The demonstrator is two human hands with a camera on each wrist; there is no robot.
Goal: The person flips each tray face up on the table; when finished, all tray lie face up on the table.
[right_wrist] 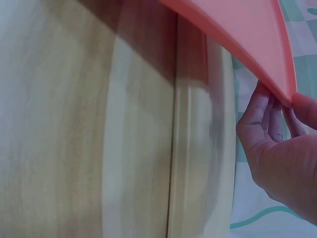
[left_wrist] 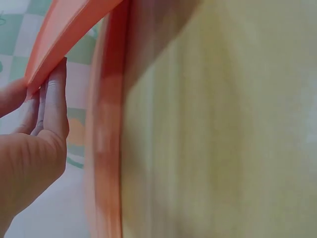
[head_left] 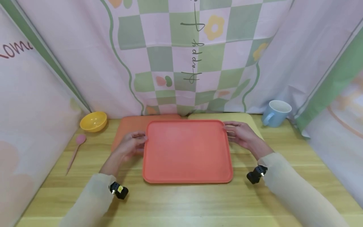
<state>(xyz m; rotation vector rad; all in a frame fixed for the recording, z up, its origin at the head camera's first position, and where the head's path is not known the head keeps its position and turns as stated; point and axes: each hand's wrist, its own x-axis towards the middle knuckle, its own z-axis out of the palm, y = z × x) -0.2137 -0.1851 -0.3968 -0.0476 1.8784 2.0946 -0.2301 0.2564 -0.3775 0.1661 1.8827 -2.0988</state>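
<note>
At the left edge of the coral-red rectangular tray point(head_left: 187, 151) with rounded corners, the left hand point(head_left: 132, 145) pinches the rim, thumb above, fingers beneath; across from it, the right hand point(head_left: 241, 134) pinches the other side near the far corner, same thumb-over grip. That two-sided hold presumably keeps the broad tray steady, and there it is, raised over the wood-grain counter point(head_left: 184, 205), front and centre! Just behind and partly hidden below it lie a flat orange round-cornered panel point(head_left: 127, 126) and a pale-yellow one point(head_left: 250, 119), the nearest things in the way should the tray dip at the back. Farther out, nothing crowds it: a glossy yellow bowl point(head_left: 93, 122) and a pink long-handled spoon point(head_left: 80, 139) sit far left, a light-blue mug point(head_left: 278, 114) far right, and a green-and-white checked cloth point(head_left: 158, 56) closes off the back.
</note>
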